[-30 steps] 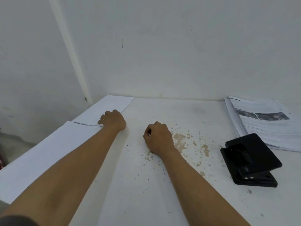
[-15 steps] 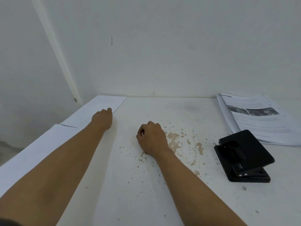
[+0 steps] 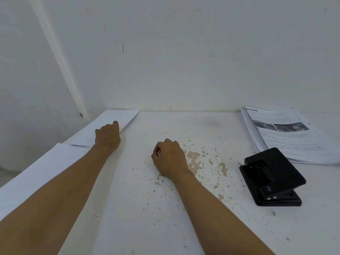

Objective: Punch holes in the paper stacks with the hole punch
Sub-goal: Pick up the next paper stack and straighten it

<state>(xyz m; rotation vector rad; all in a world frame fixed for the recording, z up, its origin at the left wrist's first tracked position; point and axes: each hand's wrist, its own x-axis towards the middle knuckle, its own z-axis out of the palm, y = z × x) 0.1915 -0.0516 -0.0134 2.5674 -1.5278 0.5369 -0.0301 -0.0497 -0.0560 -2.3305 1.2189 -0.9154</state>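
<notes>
The black hole punch (image 3: 272,177) stands on the white table at the right, with no hand on it. Behind it lies a stack of printed paper (image 3: 287,137). Along the table's left edge lie two stacks of blank white paper, a far one (image 3: 117,115) and a near one (image 3: 36,173). My left hand (image 3: 107,135) rests on the far blank stack near its right edge, fingers pointing forward. In the middle of the table my right hand (image 3: 169,159) rests as a curled fist, well left of the punch, and I see nothing held in it.
The table (image 3: 202,129) meets white walls at the back and at the left. Brown stains and specks (image 3: 195,159) mark its surface just right of my right hand. The near blank stack hangs over the table's left edge.
My left hand has slid forward along the far blank stack and its fingers have uncurled from the stack's near edge. My right hand has stayed where it was.
</notes>
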